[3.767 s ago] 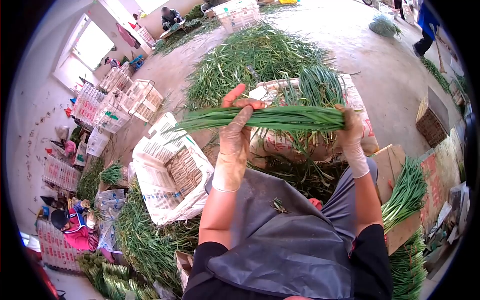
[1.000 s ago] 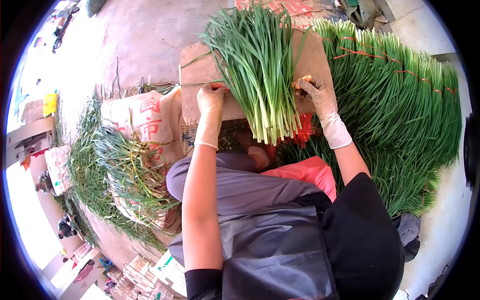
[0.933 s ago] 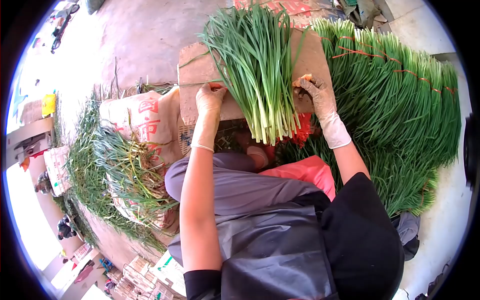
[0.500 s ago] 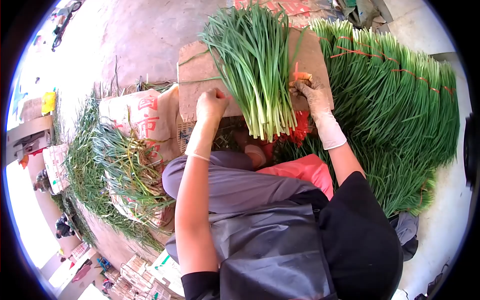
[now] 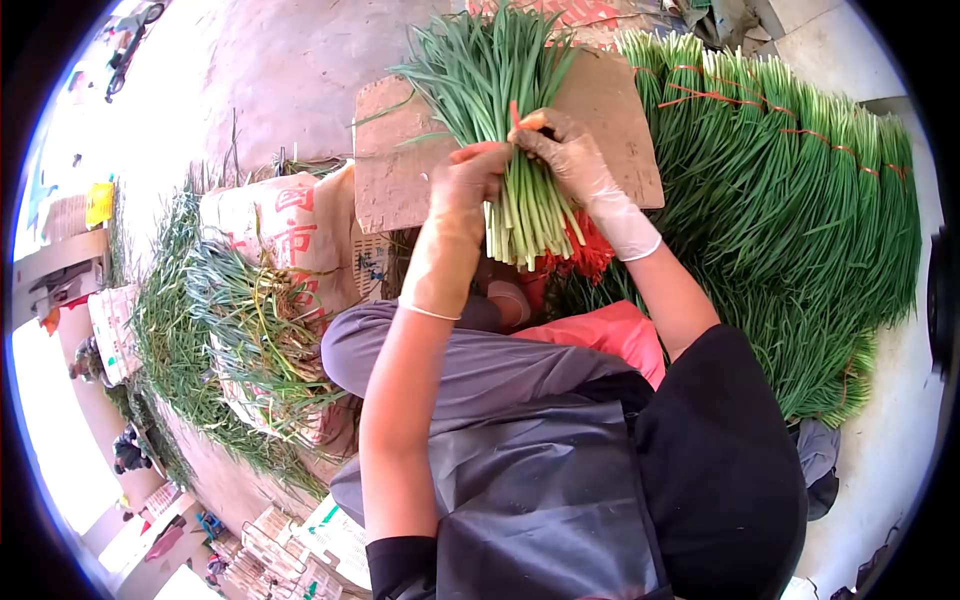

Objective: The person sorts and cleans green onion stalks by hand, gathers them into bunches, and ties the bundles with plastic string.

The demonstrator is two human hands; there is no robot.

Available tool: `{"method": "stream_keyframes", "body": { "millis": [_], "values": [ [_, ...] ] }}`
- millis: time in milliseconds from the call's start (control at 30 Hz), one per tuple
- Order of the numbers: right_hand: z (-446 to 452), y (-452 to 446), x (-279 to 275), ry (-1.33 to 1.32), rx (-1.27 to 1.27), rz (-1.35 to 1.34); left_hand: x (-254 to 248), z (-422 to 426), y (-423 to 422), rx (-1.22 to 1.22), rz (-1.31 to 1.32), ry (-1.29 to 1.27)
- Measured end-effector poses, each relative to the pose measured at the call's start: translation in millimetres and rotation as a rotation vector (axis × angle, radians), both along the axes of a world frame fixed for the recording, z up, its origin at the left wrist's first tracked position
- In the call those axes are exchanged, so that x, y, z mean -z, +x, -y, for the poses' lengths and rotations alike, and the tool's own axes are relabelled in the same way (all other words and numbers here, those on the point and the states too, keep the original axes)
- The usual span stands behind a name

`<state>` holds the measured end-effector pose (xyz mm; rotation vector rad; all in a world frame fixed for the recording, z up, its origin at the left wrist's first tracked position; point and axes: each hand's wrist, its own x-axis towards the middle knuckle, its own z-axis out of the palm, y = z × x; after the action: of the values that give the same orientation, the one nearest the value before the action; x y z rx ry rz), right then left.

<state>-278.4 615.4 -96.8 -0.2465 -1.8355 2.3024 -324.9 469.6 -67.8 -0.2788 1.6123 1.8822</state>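
A bunch of garlic chives (image 5: 490, 70) lies across a wooden board (image 5: 620, 120), pale stem ends toward me and green leaves pointing away. Over the stems my two gloved hands meet. My right hand (image 5: 565, 160) is closed in a pinch on a red tie (image 5: 514, 112), whose end sticks up above the fingers. From the left side, my left hand (image 5: 468, 185) presses against the bunch with its fingers closed at the same tie. The part of the tie around the stems is hidden by the fingers.
Tied bunches of chives (image 5: 790, 170) are stacked on the right. To the left, loose chives (image 5: 260, 320) lie on a printed sack (image 5: 285, 215). Red strips (image 5: 592, 250) hang below the board's near edge, close to my knees.
Both hands have moved inward from the two sides of the bunch and now meet over it. The red tie has come across with my right hand, and the bunch is drawn narrower.
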Motion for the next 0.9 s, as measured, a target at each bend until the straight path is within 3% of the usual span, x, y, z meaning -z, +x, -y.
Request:
{"method": "stream_keyframes", "body": {
  "millis": [167,267,400,533,600,733,900],
  "values": [
    [18.3,-5.4,-3.1,-0.350,-0.012,0.047,-1.2,11.3,8.1,0.045,-0.113,-0.104],
    [21.8,-9.7,-9.0,0.329,-0.134,-0.070,3.9,21.0,6.2,0.157,-0.209,-0.089],
    [24.1,-15.7,-16.5,0.221,-0.173,0.098,8.4,37.3,-2.5,0.002,-0.149,0.020],
    [26.7,-15.4,-14.2,0.250,-0.187,0.097,15.5,39.3,-6.2,-0.072,-0.069,0.022],
    [25.4,-13.4,-16.3,0.411,-0.205,0.068,20.5,39.4,-6.6,-0.117,-0.043,0.064],
    [24.7,-13.1,-14.4,0.455,-0.241,0.040,25.7,38.2,-10.7,-0.174,-0.015,0.107],
    [28.4,-12.4,-22.1,0.632,-0.242,0.183,23.2,35.4,-8.4,-0.188,-0.044,0.093]
  ]
}}
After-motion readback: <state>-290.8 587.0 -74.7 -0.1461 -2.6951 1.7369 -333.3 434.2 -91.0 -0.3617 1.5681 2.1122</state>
